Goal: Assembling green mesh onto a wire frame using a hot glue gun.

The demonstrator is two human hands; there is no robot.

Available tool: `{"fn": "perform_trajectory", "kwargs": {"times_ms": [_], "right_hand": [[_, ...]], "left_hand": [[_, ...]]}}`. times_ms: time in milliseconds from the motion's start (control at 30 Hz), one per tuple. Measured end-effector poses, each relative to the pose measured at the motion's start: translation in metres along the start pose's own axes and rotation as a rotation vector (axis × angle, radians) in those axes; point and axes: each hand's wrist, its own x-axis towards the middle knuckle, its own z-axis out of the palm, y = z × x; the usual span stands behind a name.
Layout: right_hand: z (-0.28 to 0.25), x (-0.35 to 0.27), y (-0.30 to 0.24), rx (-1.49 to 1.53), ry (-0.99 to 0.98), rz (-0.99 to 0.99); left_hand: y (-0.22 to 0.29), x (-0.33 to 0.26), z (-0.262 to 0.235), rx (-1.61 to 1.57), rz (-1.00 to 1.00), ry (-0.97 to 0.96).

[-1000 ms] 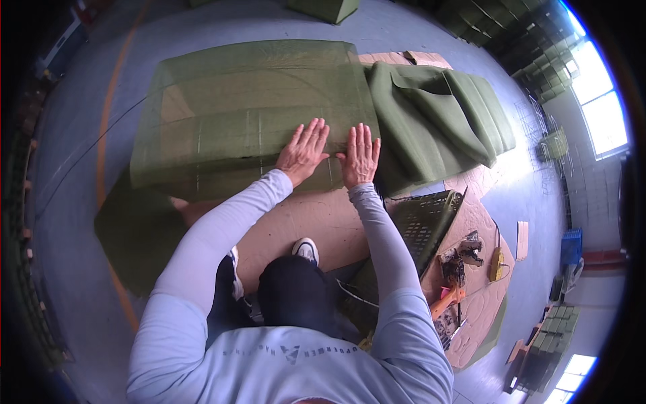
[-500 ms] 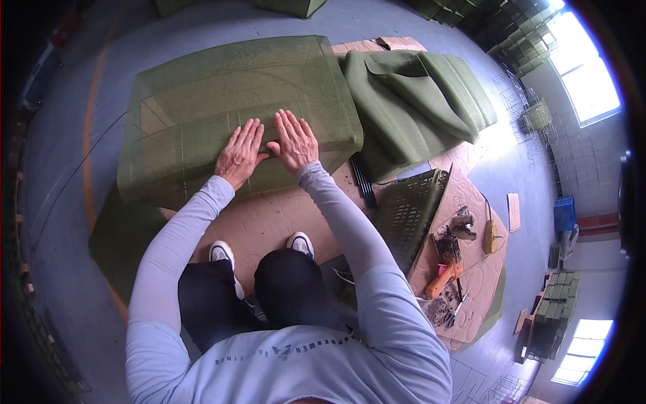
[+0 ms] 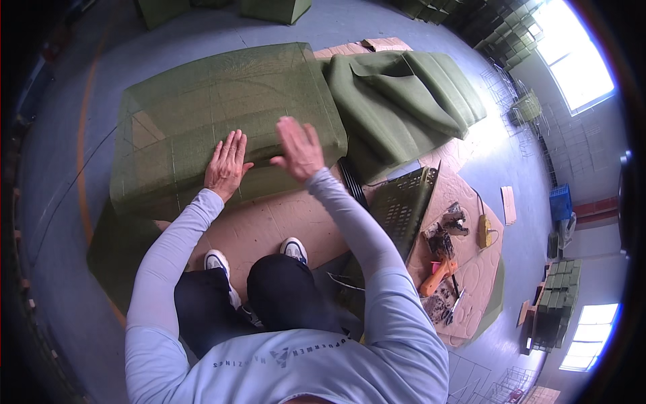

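We are sitting at the edge of a sheet of cardboard (image 3: 282, 229) on the floor, with a large block wrapped in green mesh fabric (image 3: 222, 114) lying right in front of our feet. The cover looks drawn fully over the block: top and near side are green, and thin light lines of the frame show through it. As far as we can judge, the covering is mostly done and what is left is flattening and settling the fabric along the near edge; whether the far side or the underside is closed off we cannot tell.

Our left hand (image 3: 225, 165) lies flat on the top of the block near its front edge, fingers spread wide, holding nothing. Our right hand (image 3: 297, 148) is lifted clear of the fabric, palm open and fingers apart, also empty, hanging above the block's right part.

Compared with half a second ago, when both palms pressed side by side on the cover, the right hand has come up off the surface and moved to the right, while the left has stayed down in about the same place. The block itself has not shifted.

To the right lies a heap of folded green covers (image 3: 410, 101), and nearer to us a dark wire crate (image 3: 404, 205) stands tilted beside a litter of tools, among them an orange one (image 3: 437, 276).
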Motion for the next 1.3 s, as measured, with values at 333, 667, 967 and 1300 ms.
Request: {"fn": "perform_trajectory", "kwargs": {"times_ms": [333, 667, 967, 1300], "right_hand": [[0.009, -0.025, 0.062, -0.173, 0.139, 0.214], [-0.012, -0.051, 0.047, -0.203, 0.006, 0.194], [0.028, -0.071, 0.089, 0.919, 0.549, 0.921], [0.001, -0.049, 0.102, 1.025, 0.341, 0.808]], "left_hand": [[0.006, 0.006, 0.003, 0.027, -0.018, 0.021], [-0.026, -0.017, -0.026, -0.053, -0.004, -0.084], [-0.161, -0.131, -0.055, 0.086, -0.427, -0.053], [-0.174, -0.168, -0.065, -0.987, -1.093, 0.254]]}}
